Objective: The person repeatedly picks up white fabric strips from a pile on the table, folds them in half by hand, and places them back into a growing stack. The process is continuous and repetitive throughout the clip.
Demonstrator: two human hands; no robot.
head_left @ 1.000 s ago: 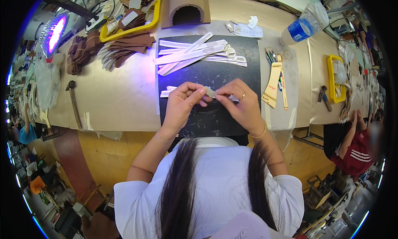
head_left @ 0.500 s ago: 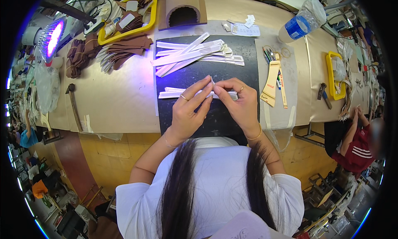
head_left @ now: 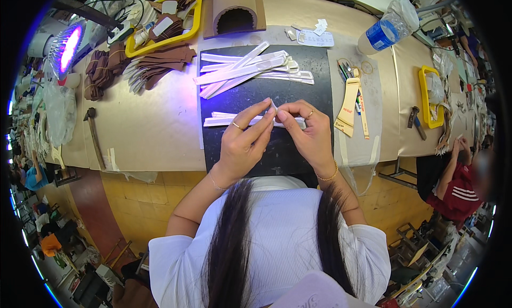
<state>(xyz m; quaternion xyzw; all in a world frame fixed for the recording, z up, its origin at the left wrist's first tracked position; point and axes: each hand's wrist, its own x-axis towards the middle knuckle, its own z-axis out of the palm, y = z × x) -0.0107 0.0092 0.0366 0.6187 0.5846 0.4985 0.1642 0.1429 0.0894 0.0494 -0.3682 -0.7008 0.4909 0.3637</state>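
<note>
Over the black mat [head_left: 314, 62], my two hands meet with their fingertips together. A small whitish piece [head_left: 274, 104] shows between them; its kind is too small to make out. My left hand [head_left: 244, 140] pinches it from one side, thumb against fingers. From the other side my right hand [head_left: 308, 127] grips it with thumb and forefinger. Just behind and beneath the fingers lie a few white padded strips [head_left: 216, 121], partly hidden by my hands. Farther back on the mat, several more white strips [head_left: 250, 68] lie crossed in a loose pile.
Left are brown strip bundles [head_left: 104, 70], a yellow tray [head_left: 200, 14], a hammer [head_left: 95, 137] and a glowing purple lamp [head_left: 69, 47]. A cardboard tube [head_left: 234, 20] stands behind. Right are a water bottle [head_left: 376, 38], pens with a cream card strip [head_left: 348, 108], and another hammer [head_left: 417, 124].
My fingertips have shifted very slightly around the small piece. Both hands stay in nearly the same place, and the strips have not moved.
</note>
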